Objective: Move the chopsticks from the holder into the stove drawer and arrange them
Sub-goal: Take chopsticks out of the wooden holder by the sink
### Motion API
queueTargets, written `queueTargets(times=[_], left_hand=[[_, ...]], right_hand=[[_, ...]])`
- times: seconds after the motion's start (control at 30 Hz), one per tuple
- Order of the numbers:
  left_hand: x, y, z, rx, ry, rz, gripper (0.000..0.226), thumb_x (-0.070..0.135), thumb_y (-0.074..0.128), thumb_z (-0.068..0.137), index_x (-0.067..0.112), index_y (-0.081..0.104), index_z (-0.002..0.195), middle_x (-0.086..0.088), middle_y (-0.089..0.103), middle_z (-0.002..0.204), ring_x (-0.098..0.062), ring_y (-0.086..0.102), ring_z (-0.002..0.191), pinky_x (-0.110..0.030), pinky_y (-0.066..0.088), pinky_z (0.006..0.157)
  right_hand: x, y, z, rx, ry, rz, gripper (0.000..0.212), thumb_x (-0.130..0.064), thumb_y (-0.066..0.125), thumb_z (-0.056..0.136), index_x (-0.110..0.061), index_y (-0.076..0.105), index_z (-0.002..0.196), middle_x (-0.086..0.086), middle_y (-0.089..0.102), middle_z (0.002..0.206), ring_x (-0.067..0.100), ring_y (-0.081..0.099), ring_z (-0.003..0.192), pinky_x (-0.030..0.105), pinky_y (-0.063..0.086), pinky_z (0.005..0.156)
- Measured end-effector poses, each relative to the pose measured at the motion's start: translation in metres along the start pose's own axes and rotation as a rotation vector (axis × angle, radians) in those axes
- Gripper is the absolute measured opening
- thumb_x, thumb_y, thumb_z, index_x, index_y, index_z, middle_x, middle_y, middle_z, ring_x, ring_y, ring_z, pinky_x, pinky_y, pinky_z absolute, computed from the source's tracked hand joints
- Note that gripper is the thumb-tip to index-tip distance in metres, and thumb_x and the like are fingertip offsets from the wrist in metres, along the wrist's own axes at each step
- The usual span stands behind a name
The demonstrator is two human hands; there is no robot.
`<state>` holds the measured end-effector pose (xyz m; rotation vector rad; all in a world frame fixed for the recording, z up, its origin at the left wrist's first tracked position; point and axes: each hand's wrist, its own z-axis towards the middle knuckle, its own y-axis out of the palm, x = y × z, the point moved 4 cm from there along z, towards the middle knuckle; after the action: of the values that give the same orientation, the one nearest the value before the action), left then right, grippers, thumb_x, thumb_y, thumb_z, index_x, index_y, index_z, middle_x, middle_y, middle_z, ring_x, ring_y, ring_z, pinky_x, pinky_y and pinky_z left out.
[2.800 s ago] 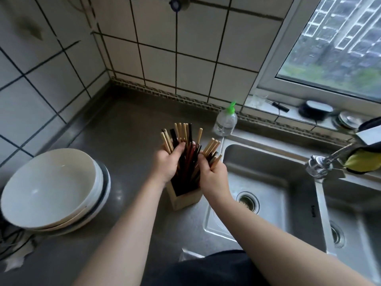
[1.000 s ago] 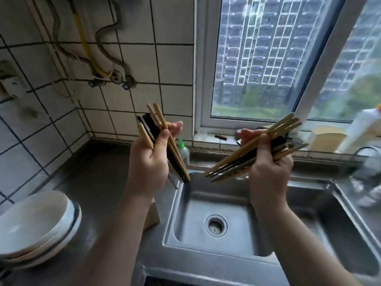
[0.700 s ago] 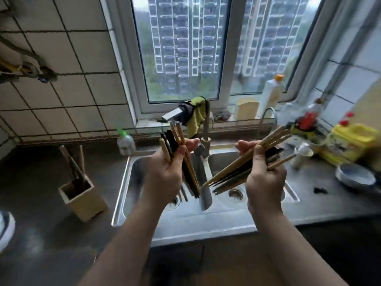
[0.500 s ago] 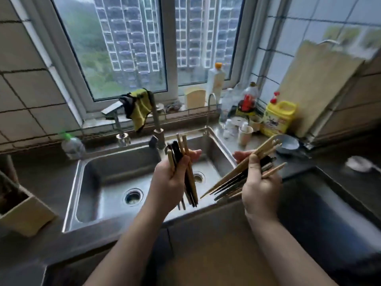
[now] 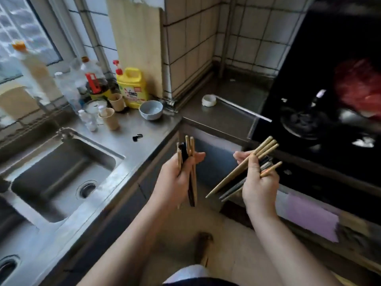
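While the stove [image 5: 321,124] fills the right of the view and the counter [image 5: 142,129] with its sink [image 5: 61,174] runs along the left, the person stands in the corner between them, both forearms raised over the floor. No open drawer shows here; the dark front below the stove is too blurred to read.

Each hand carries its own share of the chopsticks, probably so the whole lot goes over in one trip. The left hand [image 5: 175,182] is closed around a mixed bundle [image 5: 190,162] of pale and black sticks, held almost upright, blunt ends up and tips hanging toward the floor. The right hand [image 5: 257,182] is closed around a second bundle [image 5: 247,162], which lies on a slant: its thick ends point up and right toward the stove, its tips down and left. This bundle is fanned rather than squared, so it will likely need evening up when laid down.
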<state>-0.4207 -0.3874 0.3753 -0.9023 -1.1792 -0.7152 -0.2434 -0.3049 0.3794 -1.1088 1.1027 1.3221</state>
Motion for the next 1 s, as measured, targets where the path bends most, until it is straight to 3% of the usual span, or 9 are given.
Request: queueTargets(times=[0.2,0.3,0.37,0.5,0.57,0.7,0.77,0.87,1.0], left_hand=[[-0.01,0.111,0.052,-0.227,0.006,-0.035,0.025,0.017,0.047,0.103,0.021,0.07,0.112,0.007,0.073,0.106,-0.006,0.067,0.104,-0.037,0.053,0.096],[-0.012,0.166,0.079,-0.343,-0.002,-0.065,0.026,0.015,0.046,0.103,0.022,0.069,0.113,0.016,0.07,0.109,0.002,0.063,0.108,-0.023,0.05,0.096],[-0.015,0.202,0.095,-0.406,0.002,-0.066,0.027,0.019,0.046,0.103,0.023,0.069,0.115,0.018,0.07,0.111,0.004,0.061,0.11,-0.023,0.048,0.096],[-0.028,0.267,0.122,-0.517,-0.061,-0.074,0.028,0.027,0.044,0.104,0.026,0.067,0.12,0.018,0.068,0.114,0.006,0.058,0.113,-0.023,0.045,0.098],[-0.035,0.298,0.135,-0.577,-0.065,-0.062,0.029,0.027,0.043,0.104,0.024,0.065,0.122,0.019,0.067,0.115,0.007,0.057,0.114,-0.017,0.044,0.097],[-0.054,0.347,0.154,-0.636,-0.133,-0.05,0.028,0.026,0.044,0.104,0.02,0.063,0.124,0.03,0.064,0.108,0.017,0.055,0.109,-0.001,0.04,0.086],[-0.068,0.365,0.158,-0.647,-0.174,-0.051,0.028,0.026,0.044,0.104,0.022,0.061,0.125,0.031,0.064,0.109,0.018,0.054,0.11,0.001,0.038,0.086],[-0.098,0.39,0.158,-0.639,-0.238,-0.024,0.026,0.026,0.044,0.104,0.027,0.06,0.125,0.026,0.064,0.114,0.012,0.054,0.115,0.0,0.036,0.091],[-0.144,0.427,0.154,-0.633,-0.294,0.063,0.03,0.022,0.043,0.105,0.017,0.061,0.128,0.016,0.066,0.121,0.013,0.056,0.108,-0.01,0.04,0.095]], right_hand=[[0.026,-0.092,0.043,0.236,0.037,-0.164,0.027,-0.023,0.043,0.101,-0.014,0.068,0.099,-0.001,0.074,0.1,0.011,0.069,0.101,0.042,0.051,0.097],[0.039,-0.129,0.07,0.322,0.059,-0.237,0.026,-0.021,0.041,0.102,-0.014,0.066,0.098,-0.001,0.074,0.1,0.011,0.068,0.1,0.042,0.051,0.097],[0.047,-0.151,0.088,0.358,0.1,-0.277,0.026,-0.024,0.041,0.102,-0.016,0.066,0.099,-0.004,0.074,0.1,0.01,0.069,0.099,0.041,0.052,0.095],[0.054,-0.183,0.121,0.427,0.139,-0.373,0.026,-0.022,0.042,0.101,-0.014,0.067,0.102,-0.016,0.07,0.094,-0.006,0.064,0.094,0.004,0.046,0.083],[0.06,-0.196,0.137,0.477,0.163,-0.402,0.022,-0.022,0.043,0.101,-0.019,0.065,0.1,-0.018,0.068,0.095,-0.015,0.061,0.089,-0.005,0.039,0.074],[0.089,-0.227,0.163,0.581,0.268,-0.442,0.016,-0.03,0.045,0.1,-0.036,0.054,0.088,-0.007,0.07,0.092,-0.003,0.065,0.085,0.007,0.047,0.075],[0.102,-0.239,0.173,0.625,0.309,-0.482,0.019,-0.031,0.046,0.099,-0.035,0.05,0.082,-0.011,0.064,0.08,-0.007,0.061,0.072,0.002,0.044,0.066],[0.127,-0.255,0.186,0.643,0.364,-0.51,0.02,-0.026,0.047,0.1,-0.031,0.047,0.08,-0.016,0.053,0.07,-0.009,0.053,0.06,-0.002,0.039,0.056],[0.172,-0.273,0.198,0.622,0.453,-0.506,0.029,-0.027,0.047,0.1,-0.034,0.038,0.074,-0.015,0.045,0.069,-0.009,0.052,0.057,-0.003,0.037,0.051]])
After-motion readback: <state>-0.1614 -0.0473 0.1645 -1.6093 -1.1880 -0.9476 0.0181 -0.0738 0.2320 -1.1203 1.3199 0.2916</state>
